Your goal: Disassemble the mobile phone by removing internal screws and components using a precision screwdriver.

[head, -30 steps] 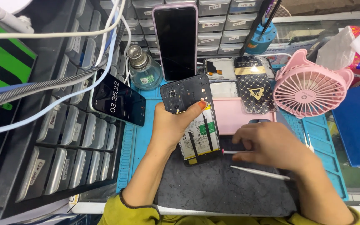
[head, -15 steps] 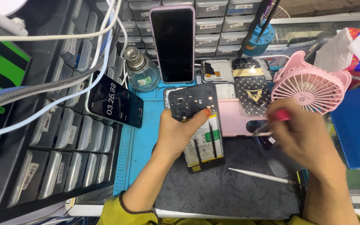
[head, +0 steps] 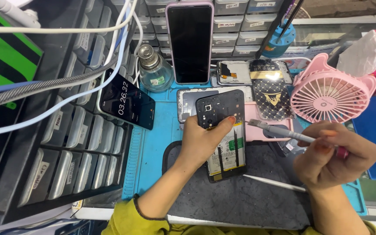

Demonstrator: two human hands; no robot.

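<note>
Opened phone [head: 223, 135] lies back-off on the dark work mat [head: 249, 196], battery and board exposed; everything below is placed relative to it. Left hand [head: 203, 143] is clamped over its left edge, thumb pressed on the upper frame, pinning it flat. Right hand [head: 334, 154], off to the phone's right, has its fingers closed around a thin grey tool [head: 283, 132] with a red end, tip aimed toward the phone's right edge but not touching it. Risks, as a judgement: the tip could slip on the bare board and nick a flex cable or the battery if the pinning hand lets the phone slide on the mat; a loose white stick [head: 275, 183] lying just right of the phone's lower end could get knocked by the right wrist. Behind the phone: a pink-cased phone [head: 190, 41] standing upright with a dark screen, and a small glass bottle [head: 153, 69] holding clear liquid, easy to tip if an elbow swings. Back right: a pink desk fan [head: 327, 91] and a blue cup [head: 281, 41] with dark tools standing in it. Left of the phone: a timer phone [head: 125, 104] propped against a drawer cabinet [head: 70, 152]; drawers are shut, contents not readable. More drawers [head: 236, 26] sit behind, also shut.
</note>
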